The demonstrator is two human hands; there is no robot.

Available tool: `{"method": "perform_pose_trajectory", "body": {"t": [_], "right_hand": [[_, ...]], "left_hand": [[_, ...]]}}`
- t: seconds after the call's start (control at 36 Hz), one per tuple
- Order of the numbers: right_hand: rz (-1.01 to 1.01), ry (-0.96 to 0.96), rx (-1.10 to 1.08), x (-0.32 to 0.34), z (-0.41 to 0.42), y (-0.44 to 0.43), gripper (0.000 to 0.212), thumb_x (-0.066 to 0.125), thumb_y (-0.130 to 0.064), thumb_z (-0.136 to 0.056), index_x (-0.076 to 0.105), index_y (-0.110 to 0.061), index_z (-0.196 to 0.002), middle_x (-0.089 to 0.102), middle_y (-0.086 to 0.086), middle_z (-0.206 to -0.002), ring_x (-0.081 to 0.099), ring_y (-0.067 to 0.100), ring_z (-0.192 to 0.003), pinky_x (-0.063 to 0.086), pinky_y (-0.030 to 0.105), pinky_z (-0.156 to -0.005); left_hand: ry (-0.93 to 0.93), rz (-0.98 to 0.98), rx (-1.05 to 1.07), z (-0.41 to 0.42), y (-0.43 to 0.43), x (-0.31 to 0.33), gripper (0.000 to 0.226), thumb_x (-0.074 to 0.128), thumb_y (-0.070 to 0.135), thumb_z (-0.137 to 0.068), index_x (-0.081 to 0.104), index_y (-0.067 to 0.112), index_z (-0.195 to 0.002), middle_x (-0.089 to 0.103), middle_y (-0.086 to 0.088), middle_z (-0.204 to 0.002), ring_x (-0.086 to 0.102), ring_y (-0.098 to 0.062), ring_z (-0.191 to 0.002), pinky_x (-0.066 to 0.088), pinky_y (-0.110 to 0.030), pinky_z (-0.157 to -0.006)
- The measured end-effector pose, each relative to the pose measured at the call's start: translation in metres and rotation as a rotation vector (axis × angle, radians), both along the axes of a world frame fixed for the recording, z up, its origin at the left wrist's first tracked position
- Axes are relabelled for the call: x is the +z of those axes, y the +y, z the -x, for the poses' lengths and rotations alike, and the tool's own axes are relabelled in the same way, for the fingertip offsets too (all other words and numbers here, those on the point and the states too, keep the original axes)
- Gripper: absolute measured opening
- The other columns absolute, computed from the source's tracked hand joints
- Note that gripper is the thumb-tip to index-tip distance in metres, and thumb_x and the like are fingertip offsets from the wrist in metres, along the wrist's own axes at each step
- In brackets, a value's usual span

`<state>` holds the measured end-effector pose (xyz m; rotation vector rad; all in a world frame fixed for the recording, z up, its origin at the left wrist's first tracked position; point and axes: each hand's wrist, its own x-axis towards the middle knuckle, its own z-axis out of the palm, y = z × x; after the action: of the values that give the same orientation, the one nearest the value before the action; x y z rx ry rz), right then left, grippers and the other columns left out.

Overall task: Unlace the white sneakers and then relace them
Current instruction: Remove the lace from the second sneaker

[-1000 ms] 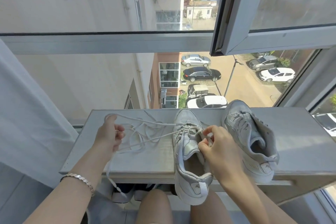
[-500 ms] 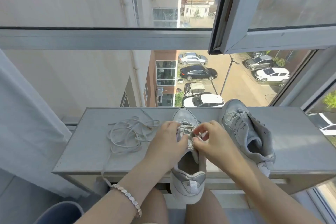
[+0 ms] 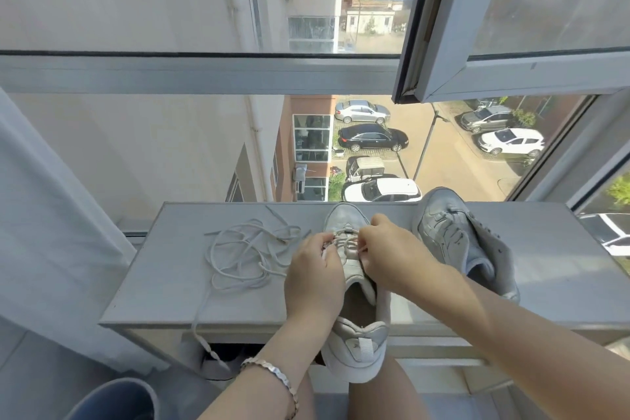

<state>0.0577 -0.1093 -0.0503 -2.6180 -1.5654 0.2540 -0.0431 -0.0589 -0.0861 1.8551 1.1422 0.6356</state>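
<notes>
You're sitting in an upstairs flat, at a narrow table [image 3: 562, 269] against an open window [image 3: 511, 78]. A curtain [image 3: 51, 232] is hanging on your left. You're looking down on apartment blocks [image 3: 313, 3] and parked cars [image 3: 373, 137] outside.

on the ledge [image 3: 163, 286], a loose lace [image 3: 245, 252] lay left of the near sneaker [image 3: 354, 344], whose heel overhung the front edge; the second sneaker [image 3: 456, 242] lay right.

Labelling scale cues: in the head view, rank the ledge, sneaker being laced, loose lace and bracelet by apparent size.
1. ledge
2. sneaker being laced and loose lace: about alike, unranked
3. bracelet
</notes>
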Motion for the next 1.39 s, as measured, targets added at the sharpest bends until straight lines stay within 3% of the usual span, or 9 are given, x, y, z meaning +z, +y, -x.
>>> {"method": "perform_pose_trajectory", "body": {"t": [0.19,0.39,0.61,0.78,0.86,0.92,1.14,1.25,1.39], "right_hand": [[-0.31,0.504,-0.079,-0.01,-0.02,-0.017,0.025,0.061,-0.013,-0.082,0.047,-0.006,-0.062,0.042,0.002,-0.084,0.041,0.007,-0.065,0.033,0.014,-0.06],[-0.477,1.071,-0.24,-0.026,-0.034,-0.019,0.024,0.064,-0.016,-0.085,0.057,-0.005,-0.065,0.048,0.009,-0.083,0.047,0.019,-0.077,0.039,0.033,-0.08],[-0.564,0.577,0.21,-0.014,-0.024,-0.019,0.018,0.064,-0.025,-0.085,0.071,-0.012,-0.076,0.063,-0.006,-0.081,0.053,0.005,-0.077,0.041,0.015,-0.068],[-0.477,0.733,0.21,0.004,-0.022,-0.013,0.022,0.056,-0.021,-0.093,0.071,-0.011,-0.08,0.063,0.003,-0.063,0.05,0.016,-0.057,0.036,0.022,-0.06],[-0.512,0.881,0.201,0.006,-0.023,-0.016,0.025,0.061,-0.041,-0.087,0.075,-0.025,-0.073,0.068,0.015,-0.075,0.059,0.027,-0.07,0.045,0.036,-0.071],[-0.593,0.952,0.171,0.008,-0.029,-0.019,0.037,0.061,-0.054,-0.08,0.07,-0.027,-0.056,0.06,0.003,-0.06,0.052,0.019,-0.061,0.042,0.025,-0.069],[-0.518,1.033,0.176,0.017,-0.048,-0.036,0.067,0.056,-0.049,-0.073,0.064,0.017,-0.07,0.044,-0.006,-0.04,0.038,0.01,-0.045,0.034,0.012,-0.051],[-0.508,0.889,0.193,0.026,-0.047,-0.041,0.041,0.058,-0.055,-0.07,0.072,-0.019,-0.059,0.03,0.003,-0.046,0.023,0.021,-0.05,0.021,0.02,-0.049],[-0.508,0.781,0.111,0.038,-0.07,-0.055,0.053,0.052,-0.059,-0.073,0.052,-0.019,-0.039,0.038,0.01,-0.046,0.033,0.014,-0.046,0.031,0.015,-0.052]], "left_hand": [[0.122,-0.06,0.002,-0.005,-0.004,0.003,0.032,0.038,0.019,-0.098,0.059,0.022,-0.121,0.06,0.005,-0.122,0.052,-0.016,-0.112,0.041,-0.03,-0.092],[0.091,-0.064,0.035,-0.004,-0.009,0.006,0.03,0.042,0.016,-0.098,0.06,0.018,-0.122,0.064,-0.001,-0.117,0.056,-0.019,-0.11,0.042,-0.027,-0.088],[0.082,-0.144,0.074,0.006,-0.009,0.013,0.034,0.039,0.019,-0.1,0.051,0.015,-0.132,0.063,-0.004,-0.121,0.056,-0.022,-0.112,0.034,-0.02,-0.078],[0.079,-0.149,0.118,0.012,-0.001,0.02,0.035,0.038,0.018,-0.1,0.05,0.014,-0.134,0.063,-0.006,-0.123,0.056,-0.023,-0.113,0.04,-0.028,-0.086],[0.087,-0.162,0.127,0.014,0.002,0.023,0.035,0.038,0.017,-0.1,0.052,0.013,-0.132,0.063,-0.005,-0.123,0.056,-0.022,-0.114,0.039,-0.027,-0.087],[0.101,-0.184,0.123,0.016,0.005,0.022,0.034,0.038,0.016,-0.1,0.054,0.012,-0.13,0.064,-0.005,-0.12,0.057,-0.022,-0.111,0.039,-0.026,-0.085],[0.127,-0.231,0.06,0.016,0.003,0.019,0.032,0.039,0.016,-0.1,0.057,0.012,-0.127,0.067,-0.007,-0.111,0.06,-0.025,-0.102,0.042,-0.031,-0.081],[0.126,-0.188,0.107,0.013,0.005,0.014,0.032,0.038,0.016,-0.1,0.058,0.013,-0.125,0.067,-0.007,-0.11,0.059,-0.025,-0.101,0.038,-0.027,-0.075],[0.156,-0.133,0.181,0.013,0.018,0.009,0.031,0.038,0.016,-0.1,0.06,0.012,-0.121,0.067,-0.008,-0.109,0.058,-0.026,-0.101,0.034,-0.027,-0.073]]}}
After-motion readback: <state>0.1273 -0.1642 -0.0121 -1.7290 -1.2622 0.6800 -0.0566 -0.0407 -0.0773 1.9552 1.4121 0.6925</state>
